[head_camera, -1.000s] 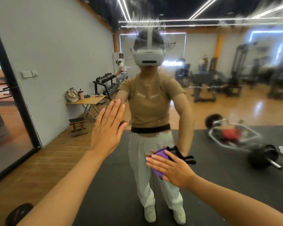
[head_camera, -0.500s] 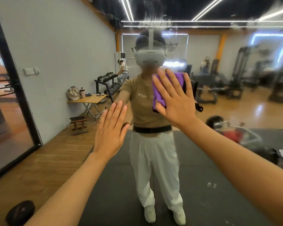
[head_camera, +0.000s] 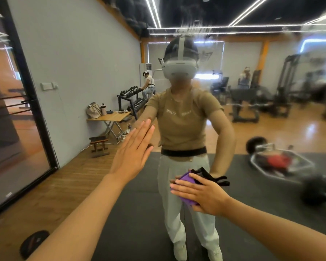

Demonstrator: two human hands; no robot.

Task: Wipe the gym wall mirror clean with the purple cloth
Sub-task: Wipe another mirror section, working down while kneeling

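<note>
White lettering on the reflected brown t-shirt is too blurred to read.

bright indoor; ceiling light strips glaring; right side smeared, blurry; wide-angle edge warp

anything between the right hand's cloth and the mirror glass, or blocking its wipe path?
Nothing visible. The right hand presses the purple cloth flat on the mirror; the left hand rests on the glass up-left, apart from it.
</note>
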